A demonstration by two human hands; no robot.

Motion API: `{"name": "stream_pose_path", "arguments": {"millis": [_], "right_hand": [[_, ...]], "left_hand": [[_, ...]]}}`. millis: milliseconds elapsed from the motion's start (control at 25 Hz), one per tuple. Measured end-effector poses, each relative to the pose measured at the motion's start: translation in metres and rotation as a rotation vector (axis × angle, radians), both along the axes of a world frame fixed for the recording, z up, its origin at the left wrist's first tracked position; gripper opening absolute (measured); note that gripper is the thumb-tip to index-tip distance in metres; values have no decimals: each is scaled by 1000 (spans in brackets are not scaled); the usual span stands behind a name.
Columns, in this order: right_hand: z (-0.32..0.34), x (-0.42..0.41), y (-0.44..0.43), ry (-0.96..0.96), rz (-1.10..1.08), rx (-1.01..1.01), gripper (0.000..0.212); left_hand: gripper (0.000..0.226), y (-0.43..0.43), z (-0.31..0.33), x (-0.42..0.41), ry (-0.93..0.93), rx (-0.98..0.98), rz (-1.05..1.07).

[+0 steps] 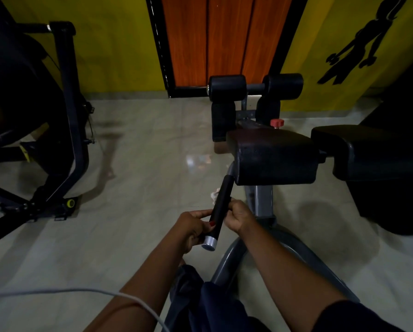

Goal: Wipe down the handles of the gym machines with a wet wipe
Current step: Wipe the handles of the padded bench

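- Head view: a black-sleeved handle [221, 207] slants from under the dark seat pad [272, 156] of a grey-framed bench [263, 200] down toward the camera, ending in a silver end cap [209, 243].
- The left hand [193, 226] grips the lower part of the handle just above the cap. Its fingers are curled round the bar from the left, and the thumb, with a red nail, is pressed on the black sleeve.
- The right hand [239, 216] closes on the handle from the right, a little higher up, its fingers bent against the bar.
- A scrap of white wet wipe [214, 196] peeks out on the left edge of the handle, touching it, just above both hands. It seems to be pinned behind the bar by the right hand's fingers, but the handle hides that contact.
- Both forearms reach in from the bottom edge, and a white cable [104, 292] crosses the left one.
- Beyond the seat pad sit a red knob [276, 122] and two black foam rollers [227, 88], with a second dark pad [368, 152] to the right.
- Another black machine [69, 116] stands well apart on the left of the glossy tiled floor [140, 152].
- At the back is an orange door [224, 39] set in a yellow wall, which carries a black figure silhouette [359, 44].
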State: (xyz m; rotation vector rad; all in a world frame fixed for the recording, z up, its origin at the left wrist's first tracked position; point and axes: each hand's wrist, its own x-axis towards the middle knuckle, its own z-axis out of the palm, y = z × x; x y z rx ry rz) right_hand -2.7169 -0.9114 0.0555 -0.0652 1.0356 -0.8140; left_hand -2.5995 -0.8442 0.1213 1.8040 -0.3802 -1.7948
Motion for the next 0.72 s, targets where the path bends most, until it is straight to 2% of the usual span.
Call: {"name": "stream_pose_path", "arguments": {"millis": [80,160,240,320,480,600,720], "right_hand": [[-4,5,-13,3,-81,0,36],[-5,7,-8,-82,-135,29,28],[0,1,12,-119,-83,-4,25],[-1,-3,20,31,26,-128,20],[-7,11,-11,489,-174,-86,23],[2,22,-3,893,-74,-183,26],[6,24,12,961,-11,-255,31]], "left_hand": [[44,1,1,-1,-26,-10,-8],[42,1,2,-2,-44,-21,-19],[42,2,3,-2,-38,-28,-19],[41,2,3,-1,-36,-34,-22],[43,1,3,0,-40,-34,-29],[42,0,4,-1,-35,-20,-28],[42,-2,4,1,-24,-15,-42]]}}
